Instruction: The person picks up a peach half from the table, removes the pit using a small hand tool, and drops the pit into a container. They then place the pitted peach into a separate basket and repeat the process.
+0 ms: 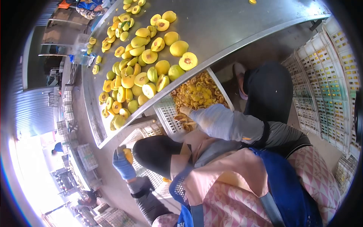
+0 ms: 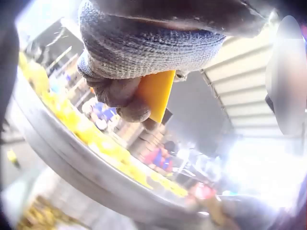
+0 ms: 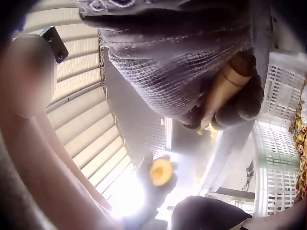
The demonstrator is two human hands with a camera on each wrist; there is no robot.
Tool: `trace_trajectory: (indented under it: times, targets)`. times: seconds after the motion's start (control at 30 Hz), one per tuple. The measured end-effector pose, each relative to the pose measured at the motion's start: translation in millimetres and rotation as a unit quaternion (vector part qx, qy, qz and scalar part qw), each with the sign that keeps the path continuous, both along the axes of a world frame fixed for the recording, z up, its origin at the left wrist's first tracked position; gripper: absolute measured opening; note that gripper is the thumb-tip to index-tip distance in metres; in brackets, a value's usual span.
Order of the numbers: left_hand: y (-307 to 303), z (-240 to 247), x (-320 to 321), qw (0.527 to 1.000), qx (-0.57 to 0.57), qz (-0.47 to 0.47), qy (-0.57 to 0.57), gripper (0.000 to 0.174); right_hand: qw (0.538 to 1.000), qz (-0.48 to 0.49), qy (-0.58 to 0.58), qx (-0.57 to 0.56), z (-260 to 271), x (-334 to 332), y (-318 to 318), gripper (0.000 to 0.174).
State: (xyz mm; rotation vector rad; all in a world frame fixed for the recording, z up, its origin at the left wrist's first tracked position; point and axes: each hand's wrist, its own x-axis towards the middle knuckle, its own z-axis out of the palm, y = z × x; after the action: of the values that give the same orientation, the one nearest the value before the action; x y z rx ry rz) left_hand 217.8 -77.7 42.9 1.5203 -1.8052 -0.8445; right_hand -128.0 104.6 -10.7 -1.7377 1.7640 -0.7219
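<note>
In the head view my left hand (image 1: pixel 123 162), in a blue-grey knit glove, is out at the lower left beside my dark-clad knee. It holds a yellow peach half (image 3: pixel 160 172), whose cut face with a round hollow shows in the right wrist view. My right hand (image 1: pixel 208 119), gloved too, is over a white crate (image 1: pixel 166 115) of orange-brown peach scraps (image 1: pixel 198 92). Its fingers curl round a wooden-handled tool (image 3: pixel 230 86). Yellow bits show near the tool's lower end; its working tip is mostly hidden.
Many halved peaches (image 1: pixel 149 56), several with pits showing, lie on a metal table (image 1: pixel 227 26) with a raised edge. Stacked white plastic crates (image 1: pixel 321 83) stand at the right. Another crate (image 1: pixel 151 178) is beneath my left arm. A person (image 1: pixel 90 7) is at the table's far side.
</note>
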Motion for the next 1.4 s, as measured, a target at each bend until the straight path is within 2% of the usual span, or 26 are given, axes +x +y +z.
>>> trace_trajectory:
  times: [0.03, 0.07, 0.1, 0.17, 0.23, 0.3, 0.43, 0.53, 0.6, 0.67, 0.73, 0.77, 0.83, 0.87, 0.9, 0.97, 1.0, 1.07, 1.1, 1.13, 1.17, 1.2, 1.3, 1.33, 1.37, 1.4]
  targets:
    - [-6.2, 6.6, 8.0, 1.000, -0.003, 0.000, 0.001, 0.048, 1.000, 0.000, 0.001, -0.003, -2.8, 1.6, -2.4, 0.037]
    - [-12.8, 13.7, 12.3, 0.956, 0.015, 0.005, -0.294, 0.043, 1.000, -0.009, 0.023, -0.012, -9.7, 4.1, -5.9, 0.034]
    - [-15.6, 20.5, 7.3, 0.827, 0.030, 0.012, -0.561, 0.039, 0.998, -0.018, 0.047, -0.022, -14.1, 4.4, -9.3, 0.032]
    - [-20.5, 21.5, -13.3, 0.839, 0.018, -0.005, -0.544, 0.032, 0.998, -0.030, 0.045, -0.029, -16.4, 2.7, -12.5, 0.027]
    - [-34.2, 18.3, -56.2, 0.916, -0.125, -0.050, -0.377, 0.028, 0.998, -0.044, 0.042, -0.033, -15.4, 0.7, -12.7, 0.024]
    - [-56.1, 15.6, -119.3, 0.949, -0.135, -0.168, -0.231, 0.029, 0.998, -0.056, 0.004, -0.011, -9.3, -3.2, -12.4, 0.023]
    - [-121.6, -14.9, -246.4, 0.925, -0.189, -0.289, -0.157, 0.042, 0.997, -0.062, -0.040, 0.033, 1.9, -13.6, -9.5, 0.026]
    - [-155.5, -21.4, -325.3, 0.934, -0.111, -0.292, -0.172, 0.046, 0.993, -0.086, -0.079, 0.035, 1.0, -20.8, -10.1, 0.025]
    - [-181.0, -38.4, -354.7, 0.919, -0.055, -0.305, -0.243, 0.044, 0.987, -0.116, -0.110, 0.026, 1.3, -24.7, -9.2, 0.023]
    - [-181.8, -49.3, -369.3, 0.896, -0.077, -0.351, -0.262, 0.047, 0.986, -0.110, -0.121, 0.033, 10.1, -31.0, -7.6, 0.023]
    - [-155.9, -39.9, -383.4, 0.851, -0.105, -0.429, -0.284, 0.055, 0.985, -0.102, -0.136, 0.040, 7.8, -31.7, -6.9, 0.023]
    - [-141.1, -38.2, -386.4, 0.850, -0.102, -0.432, -0.285, 0.055, 0.985, -0.103, -0.141, 0.005, 0.8, -30.1, -7.4, 0.023]
    - [-114.2, -41.6, -390.4, 0.730, -0.166, -0.530, -0.399, 0.060, 0.983, -0.107, -0.148, -0.025, -1.7, -30.5, -5.4, 0.024]
    - [-102.8, -44.1, -393.7, 0.702, -0.168, -0.526, -0.450, 0.062, 0.984, -0.096, -0.147, -0.012, 3.5, -33.4, -5.5, 0.024]
    - [-104.8, -48.8, -391.9, 0.702, -0.167, -0.526, -0.450, 0.062, 0.986, -0.084, -0.147, -0.001, 7.1, -34.7, -6.1, 0.024]
    - [-114.2, -56.7, -387.1, 0.710, -0.195, -0.570, -0.366, 0.061, 0.986, -0.088, -0.144, -0.002, 9.6, -34.6, -7.2, 0.025]
    - [-113.9, -52.6, -384.2, 0.710, -0.196, -0.569, -0.366, 0.061, 0.986, -0.091, -0.141, -0.002, 10.5, -34.3, -6.6, 0.026]
    - [-111.8, -42.3, -374.3, 0.808, -0.095, -0.489, -0.315, 0.057, 0.981, -0.115, -0.154, -0.035, 7.8, -33.3, -4.9, 0.027]
    - [-111.6, -35.5, -367.0, 0.806, -0.096, -0.491, -0.315, 0.057, 0.973, -0.140, -0.169, -0.068, 6.0, -32.2, -3.7, 0.028]
    - [-111.2, -27.1, -355.1, 0.870, 0.064, -0.476, -0.110, 0.056, 0.973, -0.140, -0.170, -0.069, 4.8, -30.8, -3.1, 0.028]
    - [-108.5, -18.6, -340.9, 0.872, 0.218, -0.426, 0.103, 0.056, 0.966, -0.159, -0.184, -0.089, 3.6, -29.2, -3.3, 0.029]
    - [-95.5, -10.4, -323.8, 0.805, 0.311, -0.437, 0.255, 0.055, 0.959, -0.174, -0.198, -0.108, 3.2, -26.8, -3.6, 0.031]
    - [-45.0, -8.4, -291.0, 0.805, 0.373, -0.240, 0.394, 0.054, 0.961, -0.170, -0.187, -0.114, 12.6, -28.8, -5.2, 0.033]
    - [-43.4, -15.6, -279.5, 0.738, 0.412, -0.342, 0.410, 0.057, 0.958, -0.167, -0.213, -0.096, 18.4, -31.7, -5.6, 0.034]
    - [-30.3, -25.1, -267.6, 0.749, 0.424, -0.271, 0.430, 0.059, 0.959, -0.164, -0.213, -0.091, 18.6, -30.4, -6.4, 0.034]
    - [-13.1, -26.9, -264.2, 0.759, 0.406, -0.262, 0.436, 0.061, 0.960, -0.168, -0.196, -0.106, 19.0, -27.9, -7.6, 0.034]
